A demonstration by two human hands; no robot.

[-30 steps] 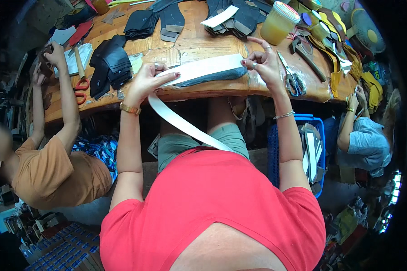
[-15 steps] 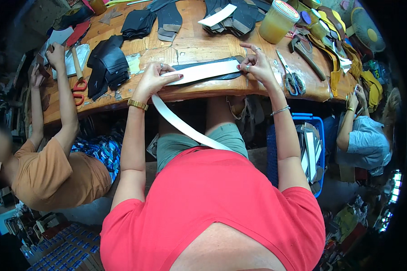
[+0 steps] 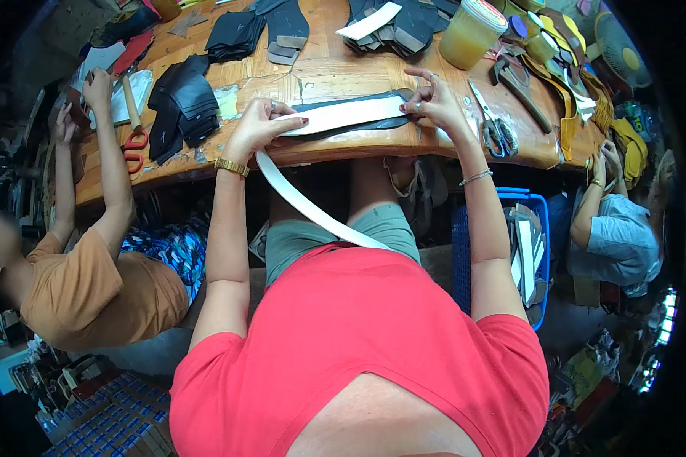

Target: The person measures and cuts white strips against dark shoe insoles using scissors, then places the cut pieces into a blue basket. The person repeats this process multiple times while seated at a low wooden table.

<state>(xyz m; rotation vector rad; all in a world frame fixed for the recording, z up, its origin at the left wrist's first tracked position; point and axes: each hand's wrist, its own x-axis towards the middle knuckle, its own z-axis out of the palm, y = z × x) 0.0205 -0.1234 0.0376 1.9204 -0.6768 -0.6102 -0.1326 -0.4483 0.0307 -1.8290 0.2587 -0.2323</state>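
Observation:
A long white strip (image 3: 347, 116) lies across a black leather piece (image 3: 389, 124) near the table's front edge. My left hand (image 3: 261, 128), with a gold watch at its wrist, pinches the strip toward its left part, thumb on top. From there the strip's loose length curves down over the edge to my lap. My right hand (image 3: 438, 107) grips the strip's right end between thumb and fingers, its index finger stretched outward. Dark leather edges show above and below the strip; its underside is hidden.
Stacked black leather pieces (image 3: 181, 107), a jar of yellowish glue (image 3: 469, 38), scissors (image 3: 495, 129) and a hammer (image 3: 522, 95) surround my hands on the wooden table (image 3: 328, 72). A blue basket (image 3: 543, 228) stands below right. Co-workers sit on both sides.
My hands keep their hold on the strip, with only a very slight shift. The whole view has moved a little. At the left, the co-worker's hands have shifted slightly.

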